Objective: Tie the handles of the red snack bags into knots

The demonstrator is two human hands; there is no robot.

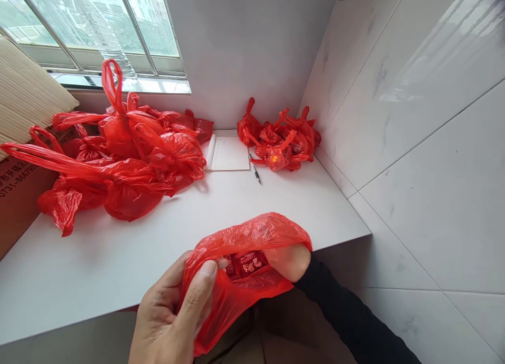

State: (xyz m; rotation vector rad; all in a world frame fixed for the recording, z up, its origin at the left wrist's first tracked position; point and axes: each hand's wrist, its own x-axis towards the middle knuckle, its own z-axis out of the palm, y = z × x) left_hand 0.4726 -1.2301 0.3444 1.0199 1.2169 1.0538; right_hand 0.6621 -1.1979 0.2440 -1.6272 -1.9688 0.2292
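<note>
A thin red plastic bag (256,233) is held up at the table's near edge with its mouth spread wide. My left hand (171,301) pinches the left side of its rim between thumb and fingers. From the right, my right hand (291,261) reaches into the mouth. Its wrist shows below a black sleeve, while the fingers are hidden inside the bag. Small dark-red wrapped packets (249,263) with pale printing lie within, just left of that hand.
Several knotted red bags (134,188) are heaped at the table's left, beside a cardboard box (19,190). A smaller cluster of red bags (278,156) sits by the tiled wall. Between them lie an open notepad (230,154) and a pen (255,172) on the white table (189,216).
</note>
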